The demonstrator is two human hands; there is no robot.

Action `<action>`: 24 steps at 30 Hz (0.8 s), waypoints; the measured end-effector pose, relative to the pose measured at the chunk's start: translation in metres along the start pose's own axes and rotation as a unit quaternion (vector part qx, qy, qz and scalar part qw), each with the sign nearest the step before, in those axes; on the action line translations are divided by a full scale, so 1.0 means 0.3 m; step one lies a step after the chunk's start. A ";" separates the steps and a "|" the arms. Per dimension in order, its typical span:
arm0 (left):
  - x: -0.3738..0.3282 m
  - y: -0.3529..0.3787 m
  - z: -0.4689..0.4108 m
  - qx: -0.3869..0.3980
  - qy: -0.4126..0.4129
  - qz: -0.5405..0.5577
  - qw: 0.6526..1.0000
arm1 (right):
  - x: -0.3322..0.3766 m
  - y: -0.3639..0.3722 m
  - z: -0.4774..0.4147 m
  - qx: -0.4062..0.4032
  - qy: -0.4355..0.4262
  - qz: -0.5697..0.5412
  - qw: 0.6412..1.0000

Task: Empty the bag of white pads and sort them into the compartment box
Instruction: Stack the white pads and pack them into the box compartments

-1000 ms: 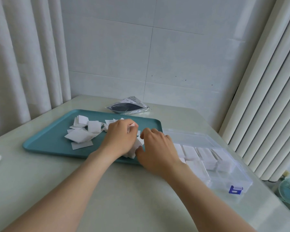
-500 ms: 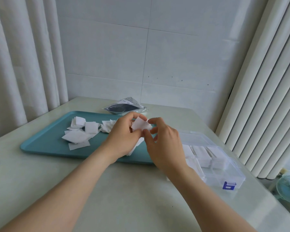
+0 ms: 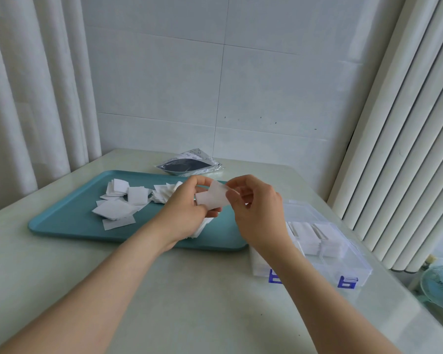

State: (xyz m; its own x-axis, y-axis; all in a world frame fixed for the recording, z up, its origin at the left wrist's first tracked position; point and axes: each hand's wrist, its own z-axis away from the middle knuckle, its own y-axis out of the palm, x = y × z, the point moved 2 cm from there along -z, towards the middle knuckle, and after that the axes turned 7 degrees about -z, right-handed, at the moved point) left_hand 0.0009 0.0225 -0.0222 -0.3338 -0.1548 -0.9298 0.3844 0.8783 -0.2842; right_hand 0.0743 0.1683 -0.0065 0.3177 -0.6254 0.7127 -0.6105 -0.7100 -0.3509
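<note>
The left hand (image 3: 187,209) and the right hand (image 3: 260,215) both pinch white pads (image 3: 211,199) in curled fingers, above the right end of the tray (image 3: 62,226). The sorting step is in hand. Next, probably, the pads must go right, into the compartment box (image 3: 353,267).

No readable text; bag (image 3: 189,165) bears small printed marks, too blurred to read.

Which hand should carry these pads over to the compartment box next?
Probably right: the right hand pinches the held pads, and the compartment box lies on its side; the left hand would have to cross.
</note>
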 end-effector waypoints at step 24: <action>-0.023 0.006 0.009 0.028 -0.015 -0.015 0.999 | -0.014 0.022 0.023 0.050 -0.053 0.126 0.989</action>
State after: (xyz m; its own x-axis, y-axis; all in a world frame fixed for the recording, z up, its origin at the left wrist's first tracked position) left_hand 0.0063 0.0238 -0.0170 -0.3209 -0.1951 -0.9268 0.4220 0.8466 -0.3244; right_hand 0.0739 0.1640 -0.0161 0.2412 -0.8137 0.5288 -0.6074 -0.5516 -0.5717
